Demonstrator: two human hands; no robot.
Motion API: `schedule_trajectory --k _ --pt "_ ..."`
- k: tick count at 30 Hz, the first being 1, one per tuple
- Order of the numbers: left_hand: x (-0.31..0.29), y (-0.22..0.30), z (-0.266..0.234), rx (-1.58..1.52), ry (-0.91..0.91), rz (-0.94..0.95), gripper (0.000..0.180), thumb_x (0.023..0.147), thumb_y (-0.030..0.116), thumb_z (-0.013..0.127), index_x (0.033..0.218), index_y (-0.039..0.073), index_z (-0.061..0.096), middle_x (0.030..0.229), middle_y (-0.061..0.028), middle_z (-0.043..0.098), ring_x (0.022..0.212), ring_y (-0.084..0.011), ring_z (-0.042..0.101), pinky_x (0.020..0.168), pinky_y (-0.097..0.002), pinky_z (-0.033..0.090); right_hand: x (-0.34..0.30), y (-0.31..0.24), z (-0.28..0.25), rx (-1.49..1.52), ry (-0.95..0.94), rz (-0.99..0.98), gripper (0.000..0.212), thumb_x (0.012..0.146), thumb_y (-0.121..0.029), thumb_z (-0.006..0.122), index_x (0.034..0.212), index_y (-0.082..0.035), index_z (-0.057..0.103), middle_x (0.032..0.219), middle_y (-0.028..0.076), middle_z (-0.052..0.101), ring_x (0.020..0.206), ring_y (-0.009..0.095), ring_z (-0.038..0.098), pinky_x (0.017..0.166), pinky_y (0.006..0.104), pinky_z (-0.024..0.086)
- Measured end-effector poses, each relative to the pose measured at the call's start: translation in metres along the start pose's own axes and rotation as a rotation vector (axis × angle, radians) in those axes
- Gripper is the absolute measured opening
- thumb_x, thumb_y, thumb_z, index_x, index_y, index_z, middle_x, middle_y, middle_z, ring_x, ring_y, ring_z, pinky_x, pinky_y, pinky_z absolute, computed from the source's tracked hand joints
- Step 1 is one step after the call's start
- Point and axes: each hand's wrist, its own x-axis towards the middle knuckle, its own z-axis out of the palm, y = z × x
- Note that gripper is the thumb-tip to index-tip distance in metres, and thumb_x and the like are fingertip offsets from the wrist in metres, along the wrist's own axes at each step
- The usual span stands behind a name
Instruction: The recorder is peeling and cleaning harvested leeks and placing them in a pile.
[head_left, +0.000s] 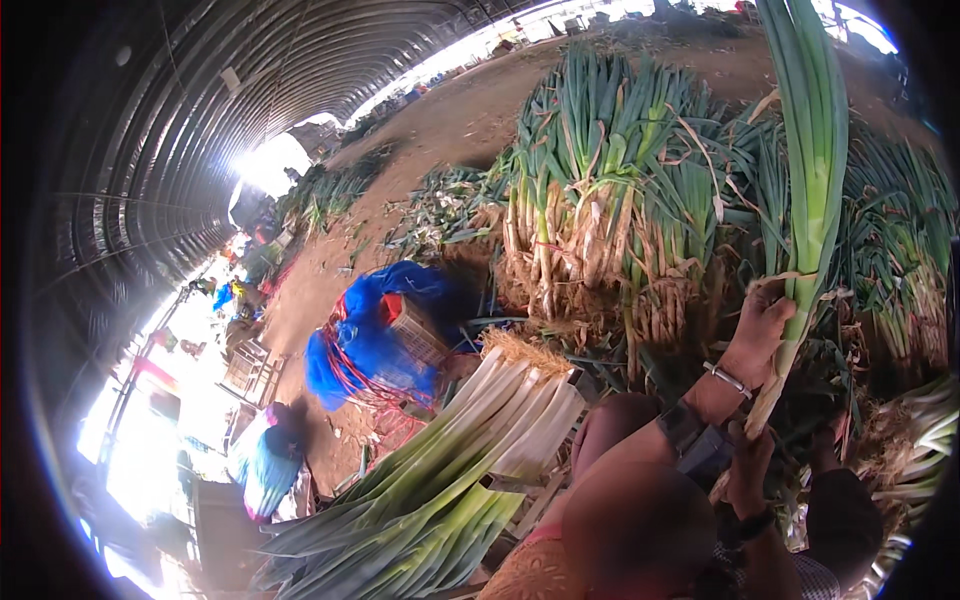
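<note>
A large green onion (812,190) stands almost upright at the right, with dry skin hanging from its stalk. My left hand (762,330), with a bracelet at its wrist, is wrapped round the stalk's middle. Lower down, my right hand (748,472), with a dark wristband, grips the pale base of the same stalk. The root end is hidden by that hand. To the left of my arms lies a pile of peeled green onions (450,430), white stems and roots pointing away, leaves toward the lower left.
Upright bundles of unpeeled green onions (600,170) stand beyond my hands, with more at the right (915,260). Cleaned stalks (925,440) lie at the lower right. Blue netting (350,320) drapes beside a basket (420,335). Leaf scraps litter the dirt floor (400,165) under an arched roof.
</note>
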Motion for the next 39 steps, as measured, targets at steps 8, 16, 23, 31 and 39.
schedule_trajectory --k 8,16,23,31,39 --pt "-0.035 0.041 0.000 -0.186 0.011 -0.075 0.031 0.093 0.009 0.047 0.122 -0.001 0.056 0.106 -0.0139 0.066 0.084 -0.0225 0.068 0.069 -0.0323 0.057 -0.018 -0.002 -0.012 0.232 -0.245 0.230 0.007 0.090 -0.004 0.059 0.091 -0.006 0.052 0.059 0.000 0.048 0.042 0.007 0.044 0.037 0.0230 0.033" --pt "-0.058 0.030 -0.005 -0.280 -0.195 -0.115 0.054 0.099 0.053 0.044 0.126 0.007 0.052 0.104 -0.0073 0.063 0.078 -0.0177 0.062 0.064 -0.0312 0.053 -0.026 -0.032 -0.035 0.230 -0.688 0.396 0.011 0.084 -0.010 0.067 0.087 -0.006 0.057 0.065 0.002 0.054 0.055 0.010 0.052 0.047 0.0257 0.040" --pt "-0.076 -0.028 -0.025 -0.267 -0.152 -0.010 0.039 0.098 0.047 0.050 0.110 0.010 0.052 0.090 -0.0023 0.053 0.068 -0.0154 0.053 0.056 -0.0266 0.043 -0.036 -0.043 -0.026 -0.121 -0.666 0.249 0.014 0.082 -0.010 0.068 0.092 -0.004 0.059 0.074 0.003 0.058 0.070 0.012 0.058 0.060 0.0309 0.047" --pt "-0.112 -0.039 -0.060 0.698 -0.385 0.087 0.025 0.086 0.024 0.072 0.102 0.006 0.066 0.091 -0.0041 0.066 0.083 -0.0140 0.061 0.075 -0.0305 0.052 -0.003 -0.075 -0.036 0.027 -0.681 0.269 0.016 0.094 -0.020 0.060 0.102 -0.006 0.062 0.073 0.001 0.057 0.058 0.012 0.053 0.054 0.0278 0.044" --pt "-0.078 0.017 -0.055 0.721 0.231 0.297 0.019 0.093 0.008 0.063 0.110 0.002 0.065 0.090 -0.0070 0.068 0.081 -0.0145 0.064 0.072 -0.0296 0.052 0.019 -0.053 -0.022 -0.101 -0.517 -0.136 0.026 0.091 -0.009 0.065 0.116 -0.007 0.058 0.081 -0.004 0.059 0.063 0.004 0.054 0.052 0.0205 0.043"
